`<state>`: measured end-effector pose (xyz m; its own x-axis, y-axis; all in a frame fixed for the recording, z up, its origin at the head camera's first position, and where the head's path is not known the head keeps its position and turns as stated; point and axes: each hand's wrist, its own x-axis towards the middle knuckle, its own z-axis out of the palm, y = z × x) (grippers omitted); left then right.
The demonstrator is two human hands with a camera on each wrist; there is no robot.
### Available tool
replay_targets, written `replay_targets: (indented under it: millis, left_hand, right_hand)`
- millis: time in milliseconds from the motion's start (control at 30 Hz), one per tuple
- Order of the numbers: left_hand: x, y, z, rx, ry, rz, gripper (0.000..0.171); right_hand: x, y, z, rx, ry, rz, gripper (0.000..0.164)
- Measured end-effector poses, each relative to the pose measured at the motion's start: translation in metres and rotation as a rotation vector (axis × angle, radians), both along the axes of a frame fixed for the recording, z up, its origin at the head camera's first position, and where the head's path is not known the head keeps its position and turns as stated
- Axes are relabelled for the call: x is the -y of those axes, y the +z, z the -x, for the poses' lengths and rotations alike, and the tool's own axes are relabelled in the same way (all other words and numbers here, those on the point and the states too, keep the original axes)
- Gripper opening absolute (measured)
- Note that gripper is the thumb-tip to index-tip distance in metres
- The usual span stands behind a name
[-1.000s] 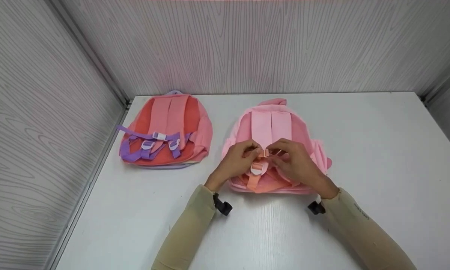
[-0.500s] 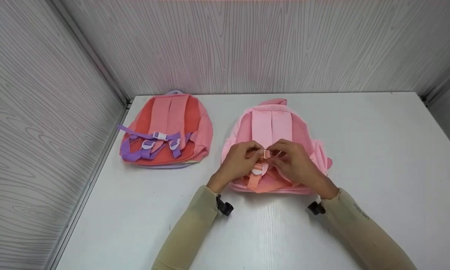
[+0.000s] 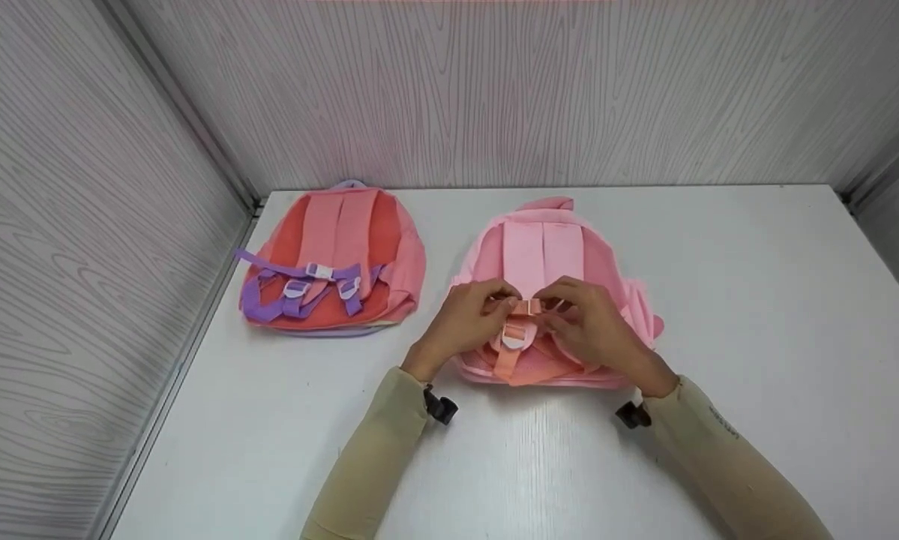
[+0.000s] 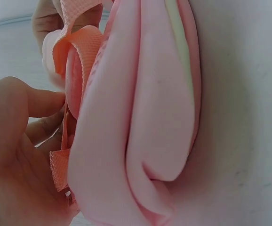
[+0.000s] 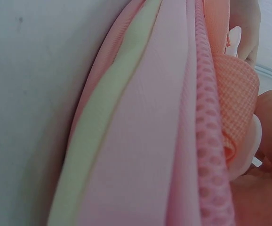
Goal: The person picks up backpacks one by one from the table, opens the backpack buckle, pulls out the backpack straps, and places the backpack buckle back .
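A pink backpack (image 3: 524, 251) lies flat with its shoulder straps facing up. Across them runs a short orange chest strap with a small pale buckle (image 3: 528, 307). My left hand (image 3: 465, 319) pinches the strap just left of this buckle. On the other side, my right hand (image 3: 593, 322) pinches the strap with thumb and fingers at the buckle's right end. Below sits a pale strap adjuster (image 3: 514, 336) threaded with orange webbing (image 3: 507, 364). In the left wrist view, orange webbing (image 4: 83, 42) loops beside the bag's pink side. The right fingertips are partly hidden in the right wrist view.
To the left lies a coral backpack (image 3: 393, 225) with purple straps (image 3: 265, 307) and white buckles, its chest strap fastened. Both bags rest on a white table (image 3: 734, 300). Wood-grain panels (image 3: 449, 90) stand behind it and at its sides.
My left hand first moved right onto the buckle, then back left, so more orange strap shows between its fingers and the buckle. My right hand has stayed nearly still.
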<state>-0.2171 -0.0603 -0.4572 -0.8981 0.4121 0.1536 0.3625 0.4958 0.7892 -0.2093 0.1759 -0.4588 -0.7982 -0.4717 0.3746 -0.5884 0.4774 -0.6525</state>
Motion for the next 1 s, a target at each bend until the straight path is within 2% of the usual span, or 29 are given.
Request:
replay_targets:
  millis: [333, 700, 1000]
  left_hand:
    - [-0.0007, -0.0017, 0.0016, 0.030, -0.022, -0.094, 0.014]
    - [-0.0053, -0.0044, 0.0027, 0.020, -0.022, -0.118, 0.013]
    - [-0.0074, -0.0042, 0.0009, 0.055, -0.021, -0.125, 0.015]
  right_hand:
    - [-0.0001, 0.0013, 0.0002, -0.009, 0.010, 0.022, 0.020]
    - [-0.0012, 0.0002, 0.0006, -0.018, 0.029, 0.036, 0.020]
    - [0.0001, 0.0009, 0.0003, 0.010, 0.018, 0.032, 0.021]
